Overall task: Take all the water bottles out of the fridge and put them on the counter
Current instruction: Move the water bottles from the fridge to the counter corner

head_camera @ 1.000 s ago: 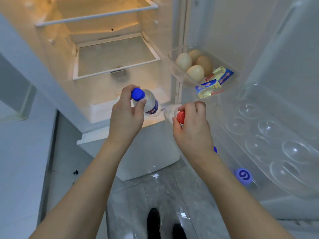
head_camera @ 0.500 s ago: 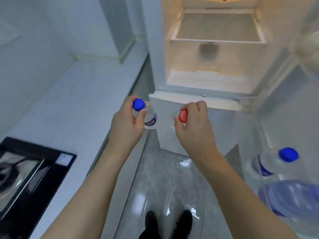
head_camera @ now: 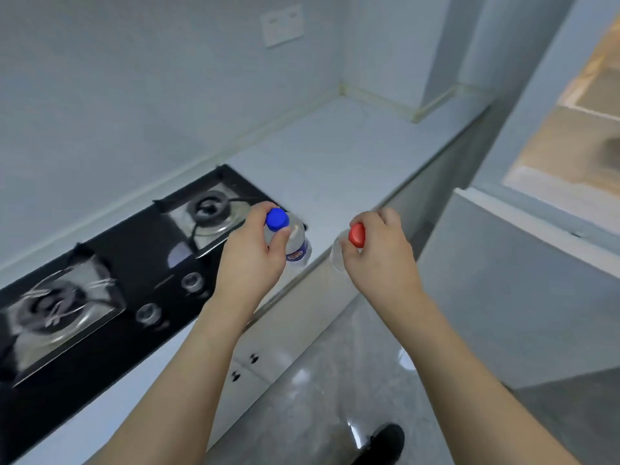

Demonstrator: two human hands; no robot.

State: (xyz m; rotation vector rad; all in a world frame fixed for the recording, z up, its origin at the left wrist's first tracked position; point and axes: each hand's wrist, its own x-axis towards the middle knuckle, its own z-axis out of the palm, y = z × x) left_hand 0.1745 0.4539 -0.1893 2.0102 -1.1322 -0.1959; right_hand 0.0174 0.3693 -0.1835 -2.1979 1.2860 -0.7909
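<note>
My left hand (head_camera: 251, 255) grips a clear water bottle with a blue cap (head_camera: 295, 245) by its neck, held above the front edge of the white counter (head_camera: 335, 162). My right hand (head_camera: 379, 253) grips a second clear bottle with a red cap (head_camera: 356, 234), mostly hidden behind the fingers, just off the counter's edge over the floor. The open fridge (head_camera: 570, 129) shows at the right edge, its lit shelves blurred.
A black gas hob (head_camera: 110, 273) with two burners and two knobs fills the counter's left part. A wall socket (head_camera: 282, 25) sits above the counter. White cabinet doors (head_camera: 261, 357) lie below, with grey glossy floor (head_camera: 318, 397) and my shoe (head_camera: 382, 441).
The view has swung left from the fridge to the counter and hob. Both hands still hold their bottles and have moved with me toward the counter's edge.
</note>
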